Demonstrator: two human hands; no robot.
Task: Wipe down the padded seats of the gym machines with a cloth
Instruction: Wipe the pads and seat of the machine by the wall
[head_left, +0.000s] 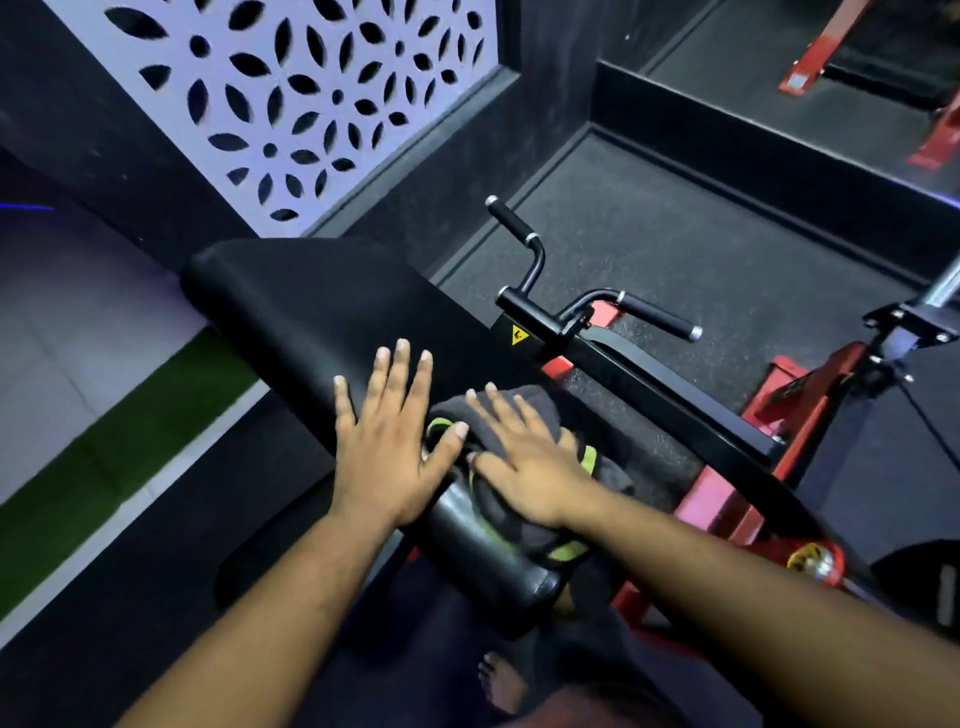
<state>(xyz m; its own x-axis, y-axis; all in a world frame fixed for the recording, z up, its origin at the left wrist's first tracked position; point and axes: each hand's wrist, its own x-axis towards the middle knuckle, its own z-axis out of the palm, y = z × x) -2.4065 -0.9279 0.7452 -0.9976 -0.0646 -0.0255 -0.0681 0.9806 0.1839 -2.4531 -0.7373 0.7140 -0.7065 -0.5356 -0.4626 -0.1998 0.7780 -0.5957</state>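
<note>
Left hand (387, 441) flat on black padded seat (322, 312), fingers spread, holding nothing. Right hand (524, 462) presses dark cloth (519, 519) (green trim) onto pad, fingers straight.

Long black padded seat (311, 306) runs diagonally from upper left to lower centre. Left hand (387, 436) lies flat on the pad, fingers straight and spread. Right hand (524, 462) presses flat on a dark grey cloth (524, 415) with lime-green trim — cloth bunched on the pad's right edge, just beside the left thumb. Two black handles (657, 314) on a black bar stand beyond the pad; yellow warning sticker (519, 335) at their base. Red machine frame (779, 400) to the right — dark rubber floor (675, 234) beneath. White cut-out floral panel (291, 88) on the wall. Bare foot (501, 683) at the bottom.
</note>
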